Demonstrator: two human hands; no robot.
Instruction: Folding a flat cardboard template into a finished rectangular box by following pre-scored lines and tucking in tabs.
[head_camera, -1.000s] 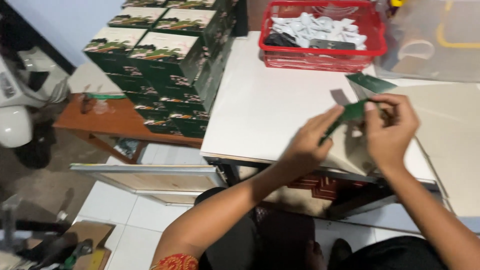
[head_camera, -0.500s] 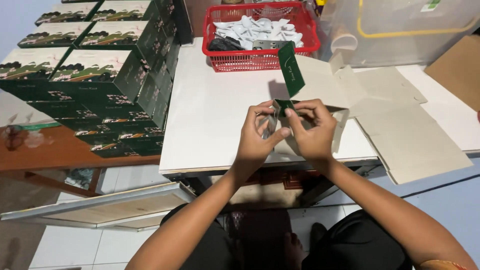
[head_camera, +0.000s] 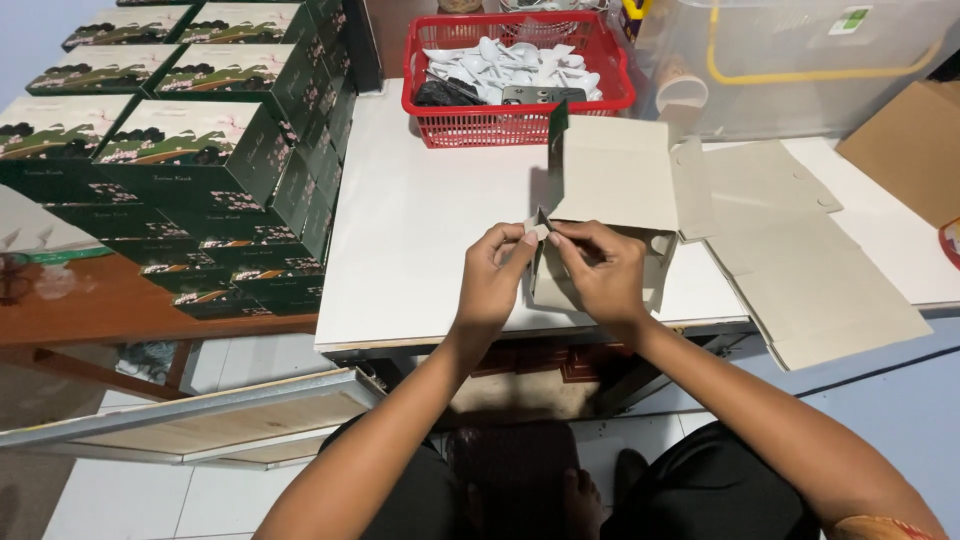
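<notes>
a half-folded cardboard box (head_camera: 612, 200), plain grey-beige on its inner faces and dark green on the outside edge, stands on the white counter (head_camera: 420, 240) near its front edge. its large flap is raised upright and open. a small corner tab at its left front is pinched between the left hand (head_camera: 492, 275) and the right hand (head_camera: 603, 272).

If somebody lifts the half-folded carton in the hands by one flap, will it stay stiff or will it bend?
The carton looks like thin grey board with creases, so it would probably hinge at the folds rather than stay rigid. Both the left hand and the right hand pinch it with fingertips only, so it seems light. Being open and tall, it may tip easily.
</notes>
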